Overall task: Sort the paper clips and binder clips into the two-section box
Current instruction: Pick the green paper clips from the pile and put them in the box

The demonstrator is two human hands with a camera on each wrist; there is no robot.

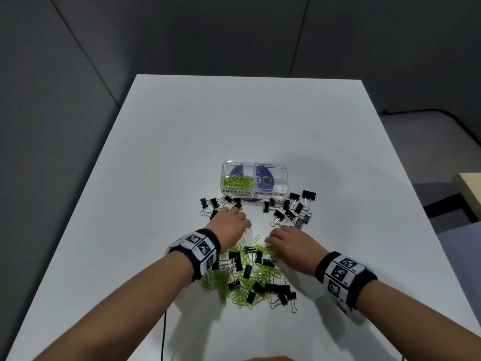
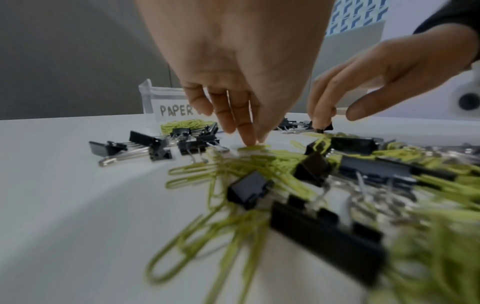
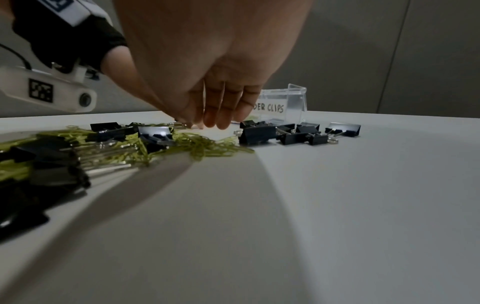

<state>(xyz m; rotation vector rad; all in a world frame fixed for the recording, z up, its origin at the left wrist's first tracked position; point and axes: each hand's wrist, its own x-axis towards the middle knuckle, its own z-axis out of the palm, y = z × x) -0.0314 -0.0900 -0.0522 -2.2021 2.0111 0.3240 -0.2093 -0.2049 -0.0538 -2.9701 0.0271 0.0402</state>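
A clear two-section box (image 1: 255, 190) stands mid-table. Its left half, labelled PAPER CLIPS, holds green paper clips (image 1: 238, 181). Its right half (image 1: 270, 178), labelled BINDER CLIPS, looks empty. A mixed pile (image 1: 250, 274) of green paper clips and black binder clips lies between my wrists. My left hand (image 1: 229, 225) reaches down with nearly straight fingers. Its fingertips (image 2: 250, 140) touch a green paper clip (image 2: 253, 147) lying flat on the table. My right hand (image 1: 289, 243) hovers low, thumb spread, with its fingertips (image 2: 320, 121) on a binder clip (image 2: 324, 129).
Black binder clips lie in one loose group (image 1: 218, 204) left of the box front and another (image 1: 289, 209) to its right. The white table (image 1: 260, 121) ends at grey padded walls. A black cable (image 1: 164, 334) hangs at the near edge.
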